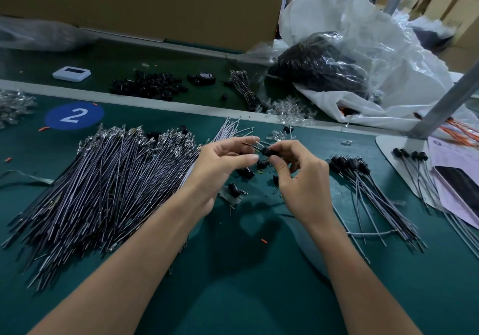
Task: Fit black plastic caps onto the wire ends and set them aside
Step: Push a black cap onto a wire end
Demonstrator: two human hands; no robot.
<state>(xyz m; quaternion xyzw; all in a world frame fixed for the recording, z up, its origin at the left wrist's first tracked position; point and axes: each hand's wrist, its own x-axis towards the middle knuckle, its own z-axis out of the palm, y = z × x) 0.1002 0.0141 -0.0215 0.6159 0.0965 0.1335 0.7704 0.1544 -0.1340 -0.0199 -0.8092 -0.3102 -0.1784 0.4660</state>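
My right hand [298, 176] pinches a black cap [269, 151]; my left hand [223, 161], pinching the wire end [256, 146] just beside those fingertips, should feed it straight.

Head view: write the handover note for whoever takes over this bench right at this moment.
Left hand: pinches a wire end, with its leads pointing at the cap.
Right hand: pinches a black cap right at those leads; I cannot tell whether it is seated.
Done: a small batch of capped wires lies to the right on the green mat.
Left: a large pile of uncapped wires on the left. Loose caps lie below the hands.
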